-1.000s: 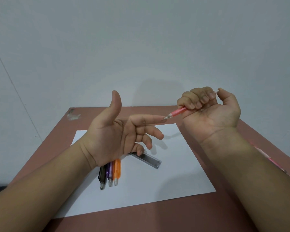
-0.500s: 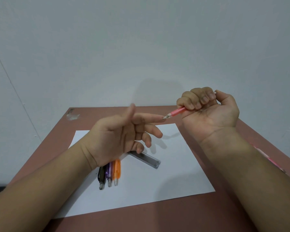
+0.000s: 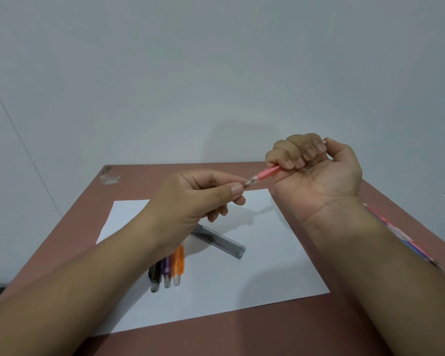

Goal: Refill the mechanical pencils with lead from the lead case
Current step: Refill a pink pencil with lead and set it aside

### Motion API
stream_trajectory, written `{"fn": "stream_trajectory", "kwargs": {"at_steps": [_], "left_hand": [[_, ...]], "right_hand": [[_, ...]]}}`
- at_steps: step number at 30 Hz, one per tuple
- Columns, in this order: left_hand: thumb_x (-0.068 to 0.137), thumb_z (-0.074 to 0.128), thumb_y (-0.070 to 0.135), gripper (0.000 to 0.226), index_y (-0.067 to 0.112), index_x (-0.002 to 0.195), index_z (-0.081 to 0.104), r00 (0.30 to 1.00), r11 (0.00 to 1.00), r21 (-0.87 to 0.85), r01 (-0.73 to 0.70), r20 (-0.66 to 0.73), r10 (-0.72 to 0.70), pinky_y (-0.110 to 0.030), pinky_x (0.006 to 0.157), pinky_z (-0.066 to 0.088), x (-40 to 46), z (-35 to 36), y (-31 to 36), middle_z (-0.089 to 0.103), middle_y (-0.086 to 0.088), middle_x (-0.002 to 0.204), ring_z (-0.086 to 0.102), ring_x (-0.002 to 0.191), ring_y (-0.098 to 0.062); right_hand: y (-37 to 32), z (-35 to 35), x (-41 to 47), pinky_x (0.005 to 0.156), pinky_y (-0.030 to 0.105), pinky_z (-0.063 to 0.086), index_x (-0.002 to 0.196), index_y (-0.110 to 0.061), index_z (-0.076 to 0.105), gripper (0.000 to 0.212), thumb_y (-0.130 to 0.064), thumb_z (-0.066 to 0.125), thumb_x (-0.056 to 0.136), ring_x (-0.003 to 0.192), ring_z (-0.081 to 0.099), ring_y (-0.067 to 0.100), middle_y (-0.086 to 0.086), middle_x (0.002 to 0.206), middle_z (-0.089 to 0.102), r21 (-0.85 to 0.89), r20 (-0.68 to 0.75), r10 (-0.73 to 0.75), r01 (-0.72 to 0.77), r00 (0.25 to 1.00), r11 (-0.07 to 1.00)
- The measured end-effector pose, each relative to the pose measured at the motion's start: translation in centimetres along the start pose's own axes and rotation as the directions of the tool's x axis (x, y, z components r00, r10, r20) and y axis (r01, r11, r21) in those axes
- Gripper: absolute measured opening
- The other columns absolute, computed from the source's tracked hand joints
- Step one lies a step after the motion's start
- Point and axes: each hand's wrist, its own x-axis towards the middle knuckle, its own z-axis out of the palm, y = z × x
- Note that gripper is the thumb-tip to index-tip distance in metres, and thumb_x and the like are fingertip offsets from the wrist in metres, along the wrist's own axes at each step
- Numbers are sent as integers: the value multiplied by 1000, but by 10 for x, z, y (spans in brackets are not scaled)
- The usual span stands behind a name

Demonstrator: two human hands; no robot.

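Both hands are up over the table [image 3: 242,335], raised well above the white sheet of paper [image 3: 254,278]. The right hand [image 3: 316,170] is turned palm toward the person, all four fingers curled tight round the pink mechanical pencil [image 3: 266,173], thumb sitting over the far end where a bit of the cap peeks out. The pencil slants down and to the left, its metal tip aimed at the other hand.

The left hand [image 3: 190,199] comes in from the left, thumb and forefinger pressed together right at that tip, the other fingers loosely curled beneath. Whether a lead sits between those fingertips I cannot tell, it is too fine to make out.

Down on the paper, the lead case [image 3: 220,242] lies flat, a dark clear stick set diagonally, its far end tucked under the left wrist from this angle. Just near of it, three more pencils lie side by side, touching: the black pencil [image 3: 155,274] on the left, the purple pencil [image 3: 167,271] in the middle, the orange pencil [image 3: 178,265] on the right, tips pointing to the near edge, upper parts hidden by the forearm.

Over at the right edge of the table, a pink and blue strip [image 3: 401,232] shows beside the right forearm; I cannot tell what it is.
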Motion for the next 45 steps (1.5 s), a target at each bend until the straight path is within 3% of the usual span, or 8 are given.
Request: {"fn": "stream_trajectory", "kwargs": {"at_steps": [20, 26, 29, 32, 36, 40, 42, 45], "left_hand": [[79, 81, 28, 10, 18, 80, 78, 1000, 997, 70, -17, -19, 18, -28, 60, 47, 0, 1, -3, 72, -7, 79, 57, 64, -15], [83, 76, 23, 11, 12, 82, 77, 995, 990, 139, 22, -102, -8, -31, 61, 46, 3, -3, -4, 73, -6, 78, 57, 66, -14], [88, 74, 19, 11, 13, 80, 77, 987, 976, 208, 61, -156, -29, -31, 59, 47, 4, -5, -6, 73, -3, 76, 57, 62, -11], [88, 74, 24, 13, 17, 77, 77, 980, 945, 315, 91, -199, -28, -30, 58, 48, 4, -7, -7, 72, -2, 73, 55, 60, -9], [87, 74, 33, 14, 24, 77, 75, 983, 811, 581, 75, -179, 38, -19, 54, 43, 4, -11, -11, 65, -3, 66, 48, 52, -7], [86, 71, 40, 11, 34, 77, 71, 985, 599, 799, -54, -56, 165, -29, 65, 51, 1, -10, -12, 68, 23, 80, 62, 75, -6], [85, 66, 51, 13, 39, 81, 71, 981, 576, 811, -105, -10, 193, -27, 67, 50, 0, -8, -11, 65, 32, 87, 61, 82, -1], [81, 53, 69, 34, 44, 95, 71, 968, 549, 812, -196, 70, 241, -23, 69, 50, -1, -5, -12, 65, 32, 94, 60, 91, 2]], "right_hand": [[5, -1, -3, 48, 26, 31, 60, -15, 38, 42, -35, 36, 96, 48, 29, 17, -2, 59, 32, -12, 23, 38, -37, 999, 999], [12, -4, 7, 62, 30, 49, 77, -12, 53, 46, -45, 40, 105, 59, 52, 19, 5, 69, 52, -239, -26, 41, -46, 999, 970], [17, -11, 12, 70, 35, 59, 96, -8, 63, 32, -36, 50, 105, 68, 66, 21, 8, 76, 64, -454, -130, 40, -95, 991, 886], [22, -20, 11, 73, 35, 60, 110, -5, 67, 18, -18, 56, 104, 73, 69, 20, 8, 84, 66, -666, -148, 47, -134, 988, 734], [24, -22, 10, 70, 27, 58, 120, -3, 66, 20, -6, 56, 103, 66, 66, 11, 5, 82, 61, -841, -146, 74, -164, 986, 516], [23, -15, 7, 73, 27, 58, 132, -5, 60, 36, -2, 65, 96, 72, 68, 13, 5, 85, 67, -927, -74, 18, -75, 997, 367], [20, -9, 3, 73, 28, 59, 128, -8, 62, 37, -2, 70, 92, 73, 71, 14, 4, 83, 72, -942, -63, -6, -57, 998, 330], [8, 3, -3, 73, 28, 60, 117, -7, 70, 28, -4, 74, 89, 76, 74, 17, 7, 88, 77, -974, -76, -20, -70, 997, 214]]}}
